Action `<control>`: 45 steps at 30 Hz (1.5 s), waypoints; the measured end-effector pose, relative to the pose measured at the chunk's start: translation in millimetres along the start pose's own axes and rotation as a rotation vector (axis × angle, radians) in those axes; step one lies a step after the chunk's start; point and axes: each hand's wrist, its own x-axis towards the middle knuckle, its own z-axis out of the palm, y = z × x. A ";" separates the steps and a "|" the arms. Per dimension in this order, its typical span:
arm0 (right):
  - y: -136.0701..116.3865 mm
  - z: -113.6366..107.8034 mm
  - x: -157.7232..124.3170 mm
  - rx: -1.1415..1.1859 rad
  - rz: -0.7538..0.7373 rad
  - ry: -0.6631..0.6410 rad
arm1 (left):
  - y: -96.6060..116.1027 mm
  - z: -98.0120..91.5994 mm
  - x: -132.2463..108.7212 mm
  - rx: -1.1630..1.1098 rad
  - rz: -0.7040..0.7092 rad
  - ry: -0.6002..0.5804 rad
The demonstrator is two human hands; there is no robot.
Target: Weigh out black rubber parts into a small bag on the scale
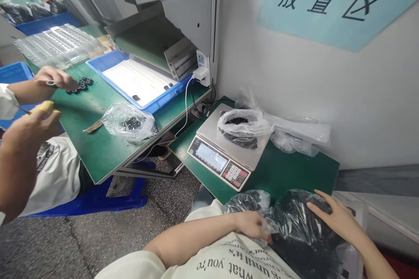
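1 scale [234,175], 2 green tables: one table [284,174] under the scale, one [83,148] left of it. 4 clear bags with black contents nearby: open bag [244,128] on the scale's pan, large bag [299,216] and smaller bag [246,201] on the scale's near side, fourth bag [129,123] on the table to its left. Left hand [250,225] grip closed on bunched clear film, can't tell which near bag it's from; right hand [338,220] grip open, fingers spread against large bag. Blue tray [155,106] left of the scale and farther back: white liner, 3 small black parts. Scale pan flat metal, readout blurred. Bag film thin, crinkled, shiny; individual shapes in large bag indistinct
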 end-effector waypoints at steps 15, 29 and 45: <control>-12.2 8.6 -6.9 0.244 0.047 0.034 | 51.1 -24.1 -42.0 -0.168 -0.068 0.360; -3.7 17.5 -15.3 0.333 0.098 0.100 | 151.2 -64.9 -65.3 0.196 0.167 0.352; 13.8 35.2 -26.0 0.398 0.060 0.219 | 214.0 -119.2 28.5 0.624 0.153 0.292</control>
